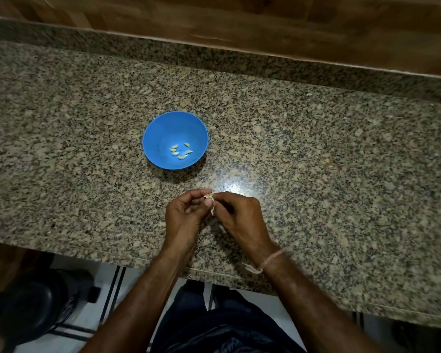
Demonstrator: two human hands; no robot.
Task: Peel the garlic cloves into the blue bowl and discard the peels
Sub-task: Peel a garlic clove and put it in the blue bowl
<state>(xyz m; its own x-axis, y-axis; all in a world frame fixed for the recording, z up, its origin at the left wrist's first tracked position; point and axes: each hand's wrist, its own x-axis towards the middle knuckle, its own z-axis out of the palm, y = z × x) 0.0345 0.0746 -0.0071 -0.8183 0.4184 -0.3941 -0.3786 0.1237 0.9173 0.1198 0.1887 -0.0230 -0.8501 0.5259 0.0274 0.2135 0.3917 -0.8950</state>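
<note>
A blue bowl stands on the speckled granite counter, holding several pale peeled garlic cloves. Below it, near the counter's front edge, my left hand and my right hand meet fingertip to fingertip. Between them they pinch a small garlic clove with papery skin; a strip of peel hangs down between the thumbs. Most of the clove is hidden by my fingers.
A wooden wall runs behind the counter's raised back ledge. Below the front edge I see white tiled floor, a dark round object at the lower left and my dark trousers. A pink thread bracelet circles my right wrist.
</note>
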